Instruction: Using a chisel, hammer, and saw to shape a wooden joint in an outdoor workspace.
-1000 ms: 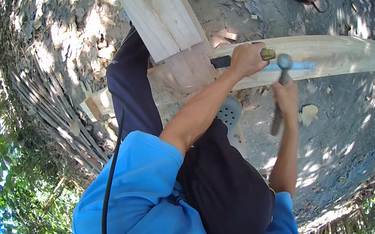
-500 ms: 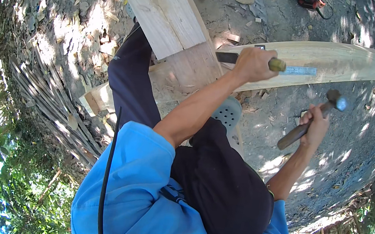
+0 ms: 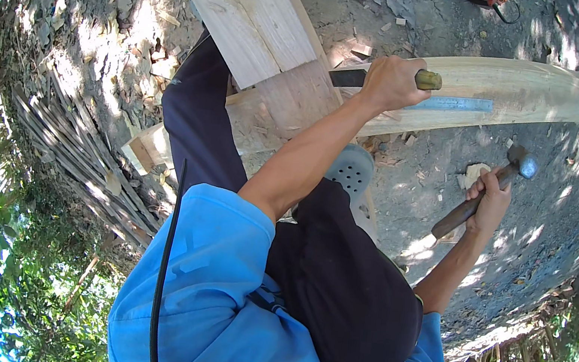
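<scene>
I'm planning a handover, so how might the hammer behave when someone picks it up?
The hammer likely feels head-heavy, its metal head sitting at one end. It should stay stiff, as the handle looks thick and wooden. It probably won't roll far, since the head juts out crosswise.

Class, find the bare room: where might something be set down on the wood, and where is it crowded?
Free: the pale beam between the blue strip and the beam's right end; the broad face of the upper board. Crowded: around the left hand, with chisel and blue strip close together.
</scene>
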### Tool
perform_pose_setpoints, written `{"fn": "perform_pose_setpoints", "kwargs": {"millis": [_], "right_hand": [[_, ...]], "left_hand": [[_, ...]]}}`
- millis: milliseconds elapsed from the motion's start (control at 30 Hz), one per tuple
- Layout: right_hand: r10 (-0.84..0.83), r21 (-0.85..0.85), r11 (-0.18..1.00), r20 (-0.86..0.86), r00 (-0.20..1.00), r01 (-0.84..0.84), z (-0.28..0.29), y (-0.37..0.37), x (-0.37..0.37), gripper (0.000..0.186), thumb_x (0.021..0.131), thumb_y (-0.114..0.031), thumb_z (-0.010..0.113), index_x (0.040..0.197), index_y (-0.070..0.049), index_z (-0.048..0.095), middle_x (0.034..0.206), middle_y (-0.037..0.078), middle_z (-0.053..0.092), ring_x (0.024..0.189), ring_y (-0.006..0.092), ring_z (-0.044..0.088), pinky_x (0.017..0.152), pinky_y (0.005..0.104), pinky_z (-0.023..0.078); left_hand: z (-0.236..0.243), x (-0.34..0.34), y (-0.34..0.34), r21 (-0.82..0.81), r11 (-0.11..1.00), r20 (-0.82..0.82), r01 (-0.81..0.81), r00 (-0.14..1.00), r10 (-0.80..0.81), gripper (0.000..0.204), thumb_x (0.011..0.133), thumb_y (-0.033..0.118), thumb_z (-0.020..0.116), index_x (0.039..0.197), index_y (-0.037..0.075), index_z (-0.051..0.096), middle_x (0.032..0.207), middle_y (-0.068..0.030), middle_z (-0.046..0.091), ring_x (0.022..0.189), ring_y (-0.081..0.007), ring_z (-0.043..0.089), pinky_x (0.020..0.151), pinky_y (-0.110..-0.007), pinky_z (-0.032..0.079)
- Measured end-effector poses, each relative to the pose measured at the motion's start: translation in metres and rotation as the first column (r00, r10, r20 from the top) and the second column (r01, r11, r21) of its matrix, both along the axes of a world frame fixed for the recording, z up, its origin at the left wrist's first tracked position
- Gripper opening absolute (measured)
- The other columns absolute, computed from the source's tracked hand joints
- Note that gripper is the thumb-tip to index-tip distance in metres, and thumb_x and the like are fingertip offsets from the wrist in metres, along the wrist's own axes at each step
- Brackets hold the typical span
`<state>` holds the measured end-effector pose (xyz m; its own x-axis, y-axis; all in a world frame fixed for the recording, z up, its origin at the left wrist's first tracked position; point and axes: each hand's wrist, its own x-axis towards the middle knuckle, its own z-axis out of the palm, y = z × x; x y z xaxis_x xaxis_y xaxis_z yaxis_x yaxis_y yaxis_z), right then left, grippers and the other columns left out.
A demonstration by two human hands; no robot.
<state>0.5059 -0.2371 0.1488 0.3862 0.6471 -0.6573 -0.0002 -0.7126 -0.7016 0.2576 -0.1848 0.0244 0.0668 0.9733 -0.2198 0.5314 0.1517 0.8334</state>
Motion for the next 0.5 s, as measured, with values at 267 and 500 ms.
{"fn": "perform_pose_setpoints", "kwargs": {"millis": [267,500], "right_hand": [[-0.164,0.304,0.944,0.099,0.982,0.127,0.055,0.061,0.093,0.013,0.085,0.0,0.063,0.09,-0.006,0.052,0.064,0.001,0.049,0.05,0.011,0.047,0.044,0.0258,0.041],[-0.087,0.39,0.912,0.49,0.867,-0.129,-0.069,0.041,-0.028,0.007,0.088,-0.01,0.059,0.09,-0.004,0.061,0.072,0.006,0.059,0.063,0.0207,0.056,0.061,0.0373,0.05]], "left_hand": [[-0.013,0.002,0.005,0.016,1.0,-0.013,0.015,1.0,-0.014,0.031,0.067,0.033,0.078,0.086,0.01,0.069,0.071,-0.0135,0.069,0.069,-0.033,0.068,0.064,-0.042,0.054],[-0.01,0.006,-0.001,-0.041,0.999,-0.034,0.006,0.999,-0.007,0.032,0.067,0.033,0.076,0.09,0.012,0.07,0.072,-0.0132,0.068,0.07,-0.0333,0.069,0.064,-0.043,0.053]]}}
